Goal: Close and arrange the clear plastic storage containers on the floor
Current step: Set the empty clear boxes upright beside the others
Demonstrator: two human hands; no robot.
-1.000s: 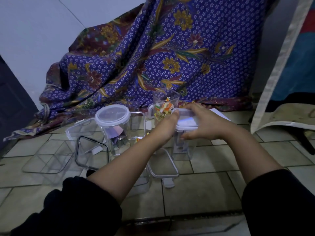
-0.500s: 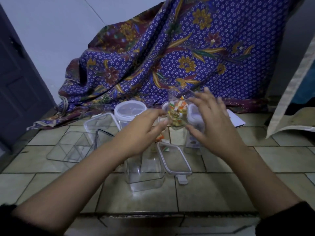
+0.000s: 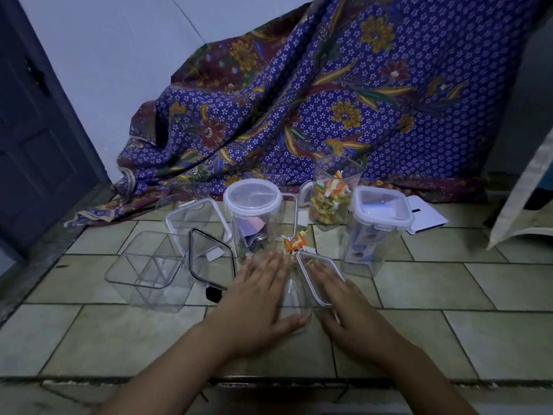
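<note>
An open, empty clear container stands on the tiled floor between my hands. My left hand lies over its top with fingers spread and the thumb hooked round its near wall. A white-rimmed lid leans against the container's right side, and my right hand rests flat on it with fingers apart. Behind stand a round lidded container, a tall closed square container and an open container of colourful wrappers.
To the left are a divided clear container, a black-rimmed lid and a white-rimmed clear box. A loose orange wrapper lies behind my fingers. A white flat object and patterned purple cloth are at the back.
Both hands left the tall square container at the right, now closed, and came down and nearer onto the empty clear container and its lid. The view swung left.
</note>
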